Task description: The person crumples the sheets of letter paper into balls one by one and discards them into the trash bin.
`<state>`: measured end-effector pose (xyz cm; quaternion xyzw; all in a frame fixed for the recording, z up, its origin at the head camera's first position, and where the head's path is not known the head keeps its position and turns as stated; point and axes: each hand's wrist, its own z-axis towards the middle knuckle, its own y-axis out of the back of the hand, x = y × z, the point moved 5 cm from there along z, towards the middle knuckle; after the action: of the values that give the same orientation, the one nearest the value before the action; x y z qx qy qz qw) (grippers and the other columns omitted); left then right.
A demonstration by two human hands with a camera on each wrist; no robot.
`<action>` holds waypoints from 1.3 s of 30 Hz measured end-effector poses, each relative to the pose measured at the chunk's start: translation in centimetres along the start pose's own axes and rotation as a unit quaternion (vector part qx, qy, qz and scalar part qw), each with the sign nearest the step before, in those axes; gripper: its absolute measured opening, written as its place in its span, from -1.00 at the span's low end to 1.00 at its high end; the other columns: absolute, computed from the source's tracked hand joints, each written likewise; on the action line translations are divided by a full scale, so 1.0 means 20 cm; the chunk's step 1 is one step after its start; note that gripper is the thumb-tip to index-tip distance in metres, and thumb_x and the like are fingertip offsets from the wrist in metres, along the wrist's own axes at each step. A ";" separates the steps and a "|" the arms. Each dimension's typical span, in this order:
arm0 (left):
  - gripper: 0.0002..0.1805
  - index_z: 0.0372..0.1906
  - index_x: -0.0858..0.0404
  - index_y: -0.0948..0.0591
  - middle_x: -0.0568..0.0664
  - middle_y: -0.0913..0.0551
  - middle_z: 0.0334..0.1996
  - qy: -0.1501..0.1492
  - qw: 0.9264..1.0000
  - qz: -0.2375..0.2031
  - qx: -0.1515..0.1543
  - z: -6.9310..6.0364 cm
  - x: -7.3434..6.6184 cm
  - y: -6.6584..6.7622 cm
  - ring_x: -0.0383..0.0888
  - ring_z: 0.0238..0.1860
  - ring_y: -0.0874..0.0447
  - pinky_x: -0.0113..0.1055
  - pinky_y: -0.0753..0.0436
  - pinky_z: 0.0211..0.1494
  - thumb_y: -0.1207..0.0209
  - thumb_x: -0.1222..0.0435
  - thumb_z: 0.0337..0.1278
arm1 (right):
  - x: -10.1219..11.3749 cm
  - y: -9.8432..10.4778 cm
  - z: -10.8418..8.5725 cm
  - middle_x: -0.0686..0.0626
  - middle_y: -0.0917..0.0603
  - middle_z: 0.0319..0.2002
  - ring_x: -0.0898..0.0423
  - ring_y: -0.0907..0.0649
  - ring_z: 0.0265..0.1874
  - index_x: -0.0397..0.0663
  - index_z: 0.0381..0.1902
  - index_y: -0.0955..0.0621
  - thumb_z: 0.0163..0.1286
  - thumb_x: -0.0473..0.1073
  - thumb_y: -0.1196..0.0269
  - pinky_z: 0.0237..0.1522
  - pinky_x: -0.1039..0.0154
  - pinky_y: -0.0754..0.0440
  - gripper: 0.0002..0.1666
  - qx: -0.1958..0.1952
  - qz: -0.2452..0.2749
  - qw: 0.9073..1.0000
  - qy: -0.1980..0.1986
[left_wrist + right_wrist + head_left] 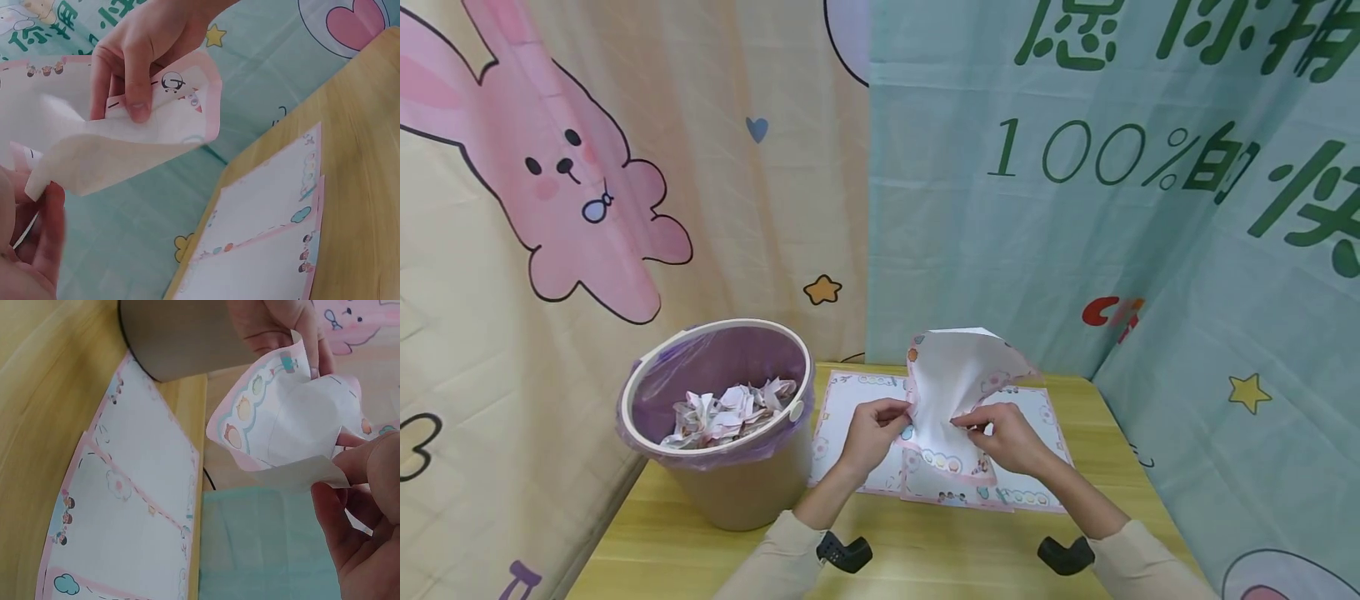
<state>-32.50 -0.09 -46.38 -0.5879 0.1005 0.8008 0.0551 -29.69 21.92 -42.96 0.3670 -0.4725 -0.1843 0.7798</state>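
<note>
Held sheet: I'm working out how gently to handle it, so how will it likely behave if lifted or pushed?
The sheet is probably floppy, since it curves and bends over near its top. It looks light for its size, as the left hand and right hand merely pinch it. It may crease easily: similar-looking paper lies crumpled in the bin.

Pink-bordered white sheet (942,387), bent and curling, midair.
</note>
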 end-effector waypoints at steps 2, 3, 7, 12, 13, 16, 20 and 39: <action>-0.82 -0.04 0.39 -0.77 0.08 -0.79 -0.14 -0.016 1.000 0.002 0.015 0.01 -0.01 -0.02 -0.07 -0.07 -0.73 -0.40 -0.68 -0.03 -0.27 0.49 0.34 | 0.01 0.01 0.00 0.05 -0.79 -0.23 0.21 -0.58 -0.40 -0.15 -0.06 -0.82 0.28 -0.52 -0.35 -0.39 0.32 -0.63 -0.66 0.002 0.002 1.000 0.012; -0.82 -0.04 0.39 -0.78 0.09 -0.79 -0.12 -0.024 0.999 -0.002 0.024 0.01 -0.02 -0.03 -0.06 -0.04 -0.73 -0.39 -0.68 -0.02 -0.27 0.49 0.34 | 0.02 0.01 0.00 0.05 -0.80 -0.22 0.22 -0.58 -0.41 -0.15 -0.06 -0.82 0.27 -0.53 -0.36 -0.39 0.31 -0.63 -0.66 0.005 0.002 1.000 0.020; -0.77 0.03 0.43 -0.75 0.14 -0.72 0.12 -0.049 0.994 -0.039 0.085 0.01 -0.04 -0.09 0.01 0.22 -0.63 -0.35 -0.66 0.13 -0.25 0.52 0.34 | 0.05 0.01 0.01 0.00 -0.82 -0.20 0.25 -0.57 -0.42 -0.17 -0.07 -0.82 0.25 -0.56 -0.37 -0.39 0.30 -0.64 -0.65 0.024 0.016 0.998 0.059; -0.70 0.15 0.49 -0.67 0.20 -0.55 0.33 -0.054 0.986 -0.070 0.143 0.01 -0.05 -0.12 0.08 0.41 -0.43 -0.29 -0.57 0.26 -0.21 0.52 0.39 | 0.09 0.00 0.03 0.01 -0.82 -0.20 0.25 -0.55 -0.49 -0.14 -0.09 -0.83 0.30 -0.54 -0.34 -0.43 0.30 -0.65 -0.67 0.036 0.063 0.995 0.070; -0.65 0.21 0.50 -0.62 0.22 -0.53 0.34 -0.051 0.984 -0.076 0.156 0.01 -0.05 -0.12 0.10 0.41 -0.43 -0.29 -0.57 0.27 -0.20 0.51 0.40 | 0.10 -0.01 0.03 0.03 -0.81 -0.22 0.24 -0.55 -0.50 -0.13 -0.12 -0.84 0.30 -0.54 -0.33 -0.44 0.30 -0.65 -0.68 0.033 0.069 0.995 0.069; -0.53 0.39 0.51 -0.46 0.29 -0.47 0.38 -0.034 0.973 -0.099 0.208 0.01 -0.04 -0.12 0.14 0.42 -0.41 -0.27 -0.54 0.31 -0.14 0.53 0.44 | 0.12 -0.02 0.02 0.08 -0.80 -0.29 0.21 -0.57 -0.47 -0.07 -0.21 -0.84 0.29 -0.53 -0.34 -0.45 0.30 -0.64 -0.70 0.016 0.080 0.995 0.065; -0.50 0.43 0.53 -0.38 0.33 -0.43 0.40 -0.008 0.959 -0.114 0.259 -0.02 -0.01 -0.13 0.09 0.35 -0.49 -0.27 -0.57 0.28 -0.09 0.55 0.48 | 0.13 -0.03 0.01 0.12 -0.76 -0.38 0.19 -0.54 -0.49 -0.02 -0.32 -0.83 0.24 -0.55 -0.31 -0.47 0.31 -0.58 -0.66 0.001 0.076 0.996 0.056; -0.31 0.51 0.50 -0.29 0.28 -0.32 0.49 -0.011 0.929 -0.135 0.345 -0.07 0.01 -0.07 0.11 0.46 -0.33 -0.19 -0.52 0.34 -0.20 0.60 0.32 | 0.16 -0.02 0.01 0.13 -0.76 -0.33 0.21 -0.72 -0.37 -0.02 -0.28 -0.78 0.30 -0.41 -0.44 -0.32 0.29 -0.73 -0.83 0.010 0.080 0.996 0.033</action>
<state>-31.01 1.02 -47.01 -0.5316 0.2896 0.7084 0.3629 -28.31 19.61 -41.33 0.3419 -0.4757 -0.1044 0.8037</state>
